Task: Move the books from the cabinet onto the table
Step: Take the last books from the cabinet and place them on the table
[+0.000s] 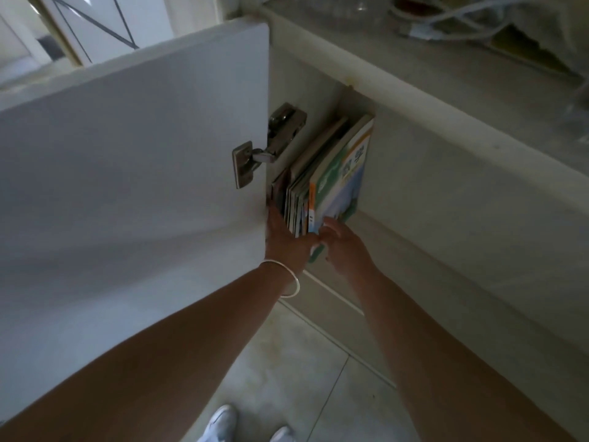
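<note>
Several thin books [322, 183] stand upright in a row inside the open white cabinet [322, 90], the rightmost with a green and blue cover [342, 183]. My left hand [285, 240], a bangle on its wrist, is pressed against the left side of the row at its bottom, thumb under the spines. My right hand [345, 247] touches the bottom corner of the green-covered book, fingers curled around its edge. Both hands clasp the row from either side. The lower ends of the books are partly hidden by my hands.
The open cabinet door [134, 173] stands wide on the left, with a metal hinge [264, 148] close to my left hand. A countertop [446, 74] with cables and clear containers runs above. Tiled floor [296, 371] and my white shoes [223, 422] lie below.
</note>
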